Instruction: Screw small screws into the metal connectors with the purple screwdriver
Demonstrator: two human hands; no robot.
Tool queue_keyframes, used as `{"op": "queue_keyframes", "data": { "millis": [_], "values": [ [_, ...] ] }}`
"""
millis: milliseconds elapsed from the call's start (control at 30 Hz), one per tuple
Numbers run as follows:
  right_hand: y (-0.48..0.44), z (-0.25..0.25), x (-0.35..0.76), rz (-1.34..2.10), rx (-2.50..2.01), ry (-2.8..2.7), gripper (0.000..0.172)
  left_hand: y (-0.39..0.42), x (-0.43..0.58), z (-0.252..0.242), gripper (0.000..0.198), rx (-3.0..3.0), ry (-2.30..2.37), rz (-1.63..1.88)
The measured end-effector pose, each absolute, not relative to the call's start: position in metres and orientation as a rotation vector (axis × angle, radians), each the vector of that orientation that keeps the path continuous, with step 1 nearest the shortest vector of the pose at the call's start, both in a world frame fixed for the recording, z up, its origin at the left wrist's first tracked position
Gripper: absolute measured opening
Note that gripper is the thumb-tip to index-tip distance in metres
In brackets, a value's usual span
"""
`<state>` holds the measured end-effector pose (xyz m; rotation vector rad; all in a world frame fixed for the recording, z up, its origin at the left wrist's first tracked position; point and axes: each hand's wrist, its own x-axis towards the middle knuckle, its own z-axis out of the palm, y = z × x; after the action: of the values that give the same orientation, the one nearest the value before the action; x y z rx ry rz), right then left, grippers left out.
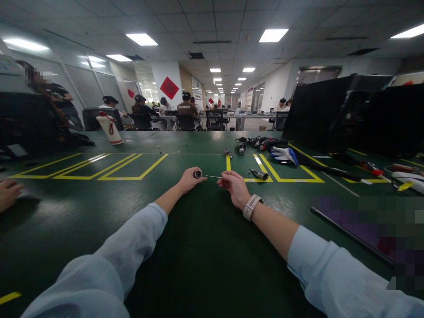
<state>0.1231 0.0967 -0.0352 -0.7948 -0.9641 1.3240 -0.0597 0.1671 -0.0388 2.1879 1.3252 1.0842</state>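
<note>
My left hand [189,181] is closed around a round metal part [198,174] with a dark open end that faces me. My right hand [234,187], with a pale watch at its wrist, pinches a thin metal rod [214,177]. The rod's free tip points left and comes close to the left fingers; I cannot tell whether it touches them. To the right of my right hand a metal cylindrical part [259,174] with a narrow tip lies on the green table. A smaller metal piece [227,152] sits farther back, beyond that hand.
Several dark tool parts [256,143] and blue-white gloves [284,155] lie at the back right. A tablet-like device [351,234] is on the right, a red-capped white bottle [110,128] back left. Another person's hand [9,193] rests at the left edge. Yellow tape [154,167] marks the table.
</note>
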Motion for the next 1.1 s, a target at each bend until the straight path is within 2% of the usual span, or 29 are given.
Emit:
{"op": "queue_keyframes", "data": {
  "millis": [333,567,1100],
  "values": [
    [0.082,-0.033,0.115,1.193,-0.849,-1.215,0.008,0.156,-0.053,-0.036,0.02,2.334,1.109,0.896],
    [0.085,-0.038,0.113,1.103,-0.92,-1.242,0.008,0.152,-0.049,-0.036,0.019,2.388,1.153,0.951],
    [0.088,-0.039,0.118,1.173,-0.907,-1.146,0.01,0.148,-0.049,-0.036,0.019,2.375,1.089,1.0]
  ]
}}
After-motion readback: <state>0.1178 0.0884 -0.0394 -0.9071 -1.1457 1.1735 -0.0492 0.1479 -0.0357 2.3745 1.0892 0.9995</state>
